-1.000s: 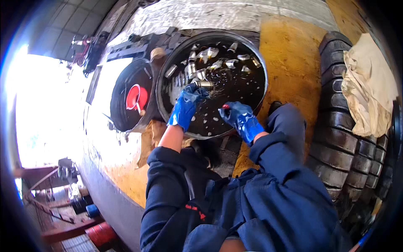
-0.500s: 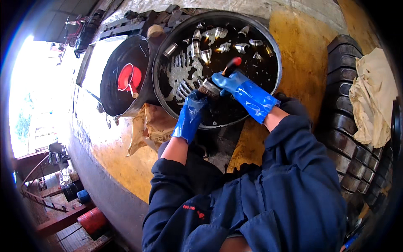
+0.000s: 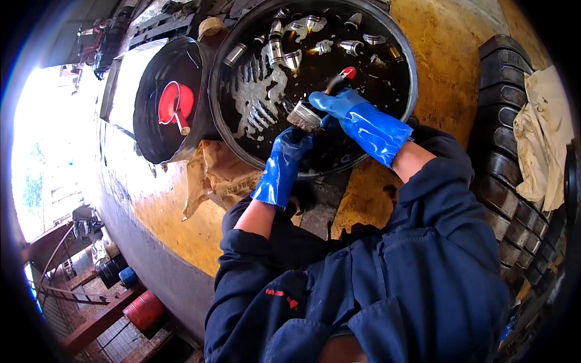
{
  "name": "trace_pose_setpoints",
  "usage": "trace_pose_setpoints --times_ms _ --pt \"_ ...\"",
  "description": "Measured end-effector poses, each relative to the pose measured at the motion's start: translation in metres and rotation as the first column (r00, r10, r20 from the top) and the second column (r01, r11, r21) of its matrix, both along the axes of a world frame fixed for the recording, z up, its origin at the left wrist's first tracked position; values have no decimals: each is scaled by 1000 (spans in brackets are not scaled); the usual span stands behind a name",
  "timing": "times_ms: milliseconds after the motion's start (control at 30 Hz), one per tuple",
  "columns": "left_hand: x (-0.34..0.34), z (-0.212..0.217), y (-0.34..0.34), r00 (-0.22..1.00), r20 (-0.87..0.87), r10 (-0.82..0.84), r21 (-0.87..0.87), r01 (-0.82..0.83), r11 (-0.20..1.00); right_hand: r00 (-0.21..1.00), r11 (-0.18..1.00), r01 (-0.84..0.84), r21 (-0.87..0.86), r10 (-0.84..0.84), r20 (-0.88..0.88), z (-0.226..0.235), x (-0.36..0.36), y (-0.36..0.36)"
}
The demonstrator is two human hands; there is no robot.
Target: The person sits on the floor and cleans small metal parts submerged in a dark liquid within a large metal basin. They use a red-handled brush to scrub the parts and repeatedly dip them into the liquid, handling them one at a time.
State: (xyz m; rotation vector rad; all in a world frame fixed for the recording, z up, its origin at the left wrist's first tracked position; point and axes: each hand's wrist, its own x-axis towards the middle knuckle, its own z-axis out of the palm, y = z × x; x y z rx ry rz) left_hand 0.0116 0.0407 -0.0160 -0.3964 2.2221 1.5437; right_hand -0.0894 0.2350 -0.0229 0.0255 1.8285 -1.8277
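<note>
My right hand (image 3: 346, 107), in a blue rubber glove, grips a paintbrush (image 3: 304, 115) with a red-tipped handle and a wide metal ferrule. The handle slants up between thumb and fingers, and the bristles point toward my left hand. My left hand (image 3: 289, 148), gloved alike, is closed just below the bristles; whatever it holds is hidden by its fingers. Both hands are over the near part of a round black tub (image 3: 413, 78) of dark liquid. Shiny metal cylindrical parts (image 3: 275, 51) lie in the tub's far half, beside a pale patch of foam (image 3: 257, 103).
Left of the tub stands a dark drum (image 3: 145, 115) with a red dipper (image 3: 183, 103) inside. A crumpled brown paper bag (image 3: 212, 172) lies between them, nearer me. On the right are a stack of dark, ridged metal blocks (image 3: 493, 145) and tan paper (image 3: 544, 133).
My view has shifted slightly. The paintbrush has turned, so its ferrule shows more broadly. My left hand has dropped a little away from it, and my right hand keeps its grip.
</note>
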Motion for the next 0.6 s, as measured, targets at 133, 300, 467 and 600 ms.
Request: trace_pose_setpoints --times_ms 133,300,467,600 --pt "7 -7 5 999 -48 23 -77 -27 997 989 937 -145 316 143 31 14 1 16" --pt "13 -13 -10 996 90 9 62 -15 998 969 791 -208 575 247 10 49 -11 18" --pt "20 -41 -18 999 43 26 -57 -24 998 987 987 -154 39 151 56 14 3 -2" --pt "26 -27 -26 988 152 4 29 -9 1000 923 739 -366 566 367 118 47 -4 6"
